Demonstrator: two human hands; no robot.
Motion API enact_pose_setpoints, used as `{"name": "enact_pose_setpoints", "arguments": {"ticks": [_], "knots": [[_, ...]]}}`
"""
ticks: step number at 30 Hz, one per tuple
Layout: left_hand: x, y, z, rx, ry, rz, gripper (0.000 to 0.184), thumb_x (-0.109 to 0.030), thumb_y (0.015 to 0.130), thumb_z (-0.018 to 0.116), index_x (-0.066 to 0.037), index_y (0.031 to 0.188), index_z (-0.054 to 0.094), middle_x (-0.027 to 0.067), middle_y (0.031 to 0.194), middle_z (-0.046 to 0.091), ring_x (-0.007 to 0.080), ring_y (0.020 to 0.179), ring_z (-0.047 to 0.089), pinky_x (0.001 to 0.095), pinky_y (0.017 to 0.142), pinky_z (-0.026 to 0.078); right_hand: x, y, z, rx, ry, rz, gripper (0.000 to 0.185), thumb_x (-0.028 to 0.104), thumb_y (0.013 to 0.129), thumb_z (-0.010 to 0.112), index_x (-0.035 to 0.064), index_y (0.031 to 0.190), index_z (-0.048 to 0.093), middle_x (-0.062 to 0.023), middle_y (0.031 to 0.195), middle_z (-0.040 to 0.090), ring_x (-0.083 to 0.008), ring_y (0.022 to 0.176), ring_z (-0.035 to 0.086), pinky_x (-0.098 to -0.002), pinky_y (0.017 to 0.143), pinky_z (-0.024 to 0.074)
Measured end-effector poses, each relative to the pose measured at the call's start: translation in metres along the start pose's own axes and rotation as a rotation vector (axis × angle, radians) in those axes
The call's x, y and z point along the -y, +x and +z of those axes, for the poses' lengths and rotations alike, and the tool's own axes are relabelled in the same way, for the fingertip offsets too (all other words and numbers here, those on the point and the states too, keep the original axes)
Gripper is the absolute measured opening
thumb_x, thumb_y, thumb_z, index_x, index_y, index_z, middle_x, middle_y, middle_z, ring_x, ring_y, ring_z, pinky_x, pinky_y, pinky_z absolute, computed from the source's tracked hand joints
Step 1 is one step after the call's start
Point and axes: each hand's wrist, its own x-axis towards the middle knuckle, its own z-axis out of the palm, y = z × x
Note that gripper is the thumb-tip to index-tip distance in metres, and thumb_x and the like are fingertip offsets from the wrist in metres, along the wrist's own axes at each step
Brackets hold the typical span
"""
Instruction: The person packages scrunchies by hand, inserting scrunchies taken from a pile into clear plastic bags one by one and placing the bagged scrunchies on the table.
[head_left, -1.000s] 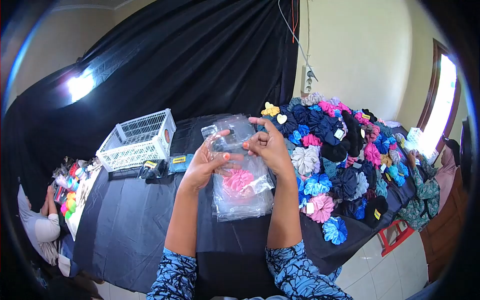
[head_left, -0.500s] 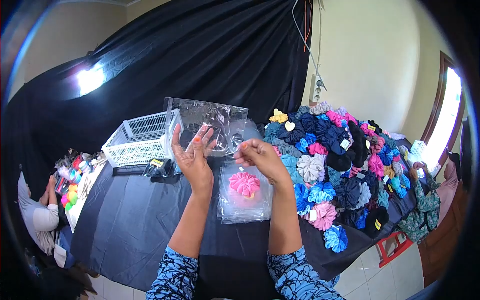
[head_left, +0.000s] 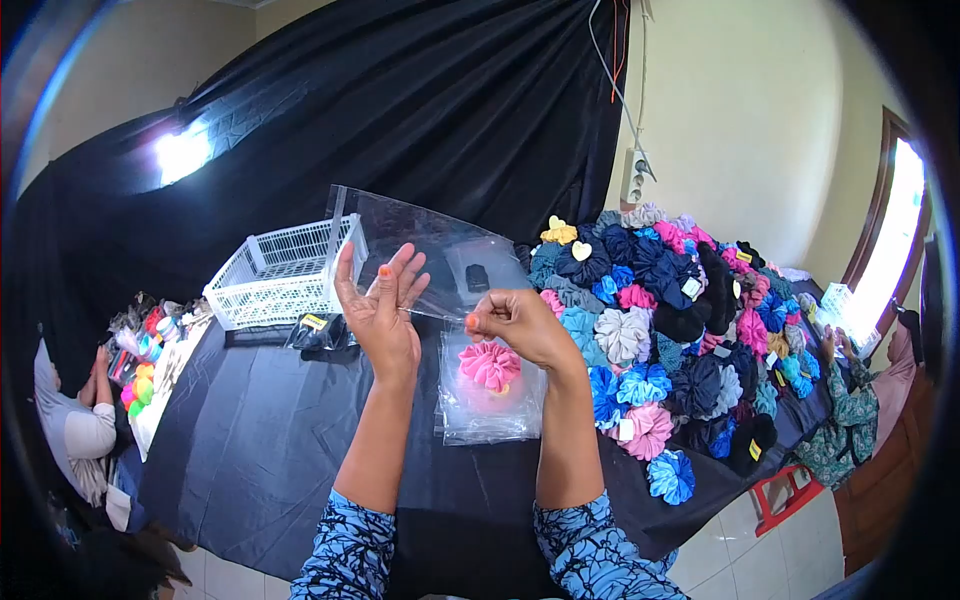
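A clear plastic bag [head_left: 425, 240] is held up in front of me, its lower right edge pinched in my right hand [head_left: 520, 325]. My left hand [head_left: 385, 310] has its fingers spread, palm up, against or just in front of the bag's left part. On the dark table below lies a stack of clear bags [head_left: 490, 425], with a pink scrunchie [head_left: 489, 367] on or in it, just under my right hand. Whether the scrunchie is inside a bag is hard to tell.
A large heap of colourful scrunchies [head_left: 660, 280] covers the right side. At the back left are a white crate [head_left: 275, 300] and a packed dark item [head_left: 318, 335]. One person [head_left: 80, 430] sits far left, another [head_left: 855, 410] far right, by a red stool [head_left: 785, 500].
The clear bag has been lifted off the stack, uncovering the pink scrunchie, and spread upward to the left. My left hand has opened wider. The view has shifted slightly.
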Motion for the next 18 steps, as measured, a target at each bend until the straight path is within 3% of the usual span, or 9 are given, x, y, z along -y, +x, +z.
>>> {"name": "enact_pose_setpoints", "arguments": {"ticks": [5,6,7,8,10,13,15,17,18], "knots": [[-0.001,0.003,-0.003,-0.001,-0.003,-0.011,0.052,-0.015,0.094,0.054,-0.017,0.138,0.026,0.0239,0.109,0.061,0.0296,0.093,0.066,0.0370,0.077,0.056,-0.006,0.000,-0.012,0.042,-0.069,0.082,0.020,0.018,0.088,0.064,-0.0016,0.089,0.064,-0.0079,0.082,0.067,-0.0112,0.073,0.062,-0.0251,0.069,0.0504],[-0.002,0.004,-0.004,0.005,0.000,-0.003,0.052,-0.014,0.094,0.054,-0.017,0.138,0.026,0.0238,0.109,0.061,0.0295,0.091,0.066,0.0365,0.075,0.056,-0.009,0.001,-0.014,0.027,0.045,0.066,0.023,0.019,0.088,0.064,-0.0008,0.100,0.060,-0.0088,0.084,0.066,-0.0120,0.075,0.063,-0.0250,0.068,0.0507],[-0.002,0.003,-0.002,0.008,-0.001,-0.002,0.052,-0.014,0.094,0.054,-0.017,0.138,0.026,0.0238,0.109,0.061,0.0295,0.091,0.066,0.0365,0.075,0.056,-0.011,0.002,-0.016,0.013,0.158,0.049,0.031,0.020,0.088,0.065,0.0001,0.110,0.056,-0.0098,0.086,0.065,-0.0127,0.077,0.063,-0.0250,0.067,0.0510],[-0.003,0.002,0.000,-0.005,-0.013,-0.014,0.051,-0.011,0.094,0.053,-0.017,0.138,0.028,0.0237,0.106,0.062,0.0281,0.090,0.067,0.0346,0.073,0.057,-0.013,0.003,-0.016,0.011,0.157,0.046,0.031,0.020,0.088,0.065,0.0001,0.110,0.056,-0.0098,0.086,0.065,-0.0127,0.077,0.063,-0.0250,0.067,0.0510],[-0.002,-0.001,0.005,-0.016,-0.026,-0.024,0.050,-0.008,0.093,0.052,-0.016,0.137,0.029,0.0236,0.104,0.063,0.0268,0.088,0.068,0.0327,0.071,0.058,-0.002,0.003,-0.008,-0.166,0.261,-0.051,0.053,0.017,0.087,0.066,0.0046,0.130,0.039,-0.0130,0.098,0.062,-0.0150,0.082,0.063,-0.0266,0.069,0.0518],[0.002,-0.004,0.007,0.001,-0.037,-0.068,0.052,-0.007,0.093,0.053,-0.015,0.138,0.029,0.0233,0.103,0.063,0.0265,0.085,0.068,0.0321,0.068,0.058,0.002,0.005,-0.004,-0.285,0.470,-0.196,0.071,0.016,0.082,0.071,0.0090,0.137,0.027,-0.0149,0.104,0.060,-0.0172,0.084,0.063,-0.0293,0.070,0.0524],[0.006,-0.004,0.003,0.135,0.000,-0.167,0.054,-0.011,0.093,0.055,-0.016,0.138,0.027,0.0213,0.099,0.065,0.0278,0.084,0.068,0.0327,0.068,0.057,0.003,0.005,-0.007,-0.391,0.517,-0.194,0.079,0.016,0.075,0.079,0.0099,0.136,0.031,-0.0147,0.105,0.060,-0.0177,0.087,0.062,-0.0301,0.076,0.0504],[0.006,-0.006,0.003,0.156,0.015,-0.217,0.057,-0.011,0.091,0.058,-0.015,0.138,0.027,0.0207,0.095,0.067,0.0273,0.079,0.069,0.0320,0.065,0.058,-0.004,0.004,-0.021,-0.680,-0.010,-0.332,0.084,0.021,0.069,0.083,0.0095,0.136,0.033,-0.0142,0.104,0.061,-0.0183,0.089,0.060,-0.0302,0.080,0.0478],[0.004,-0.007,0.005,0.256,0.053,-0.299,0.057,-0.010,0.090,0.059,-0.014,0.138,0.028,0.0211,0.094,0.067,0.0265,0.077,0.069,0.0319,0.064,0.058,-0.002,0.000,-0.027,-0.690,-0.135,-0.310,0.081,0.023,0.068,0.084,0.0060,0.133,0.038,-0.0131,0.102,0.061,-0.0176,0.090,0.059,-0.0290,0.082,0.0457]]}}
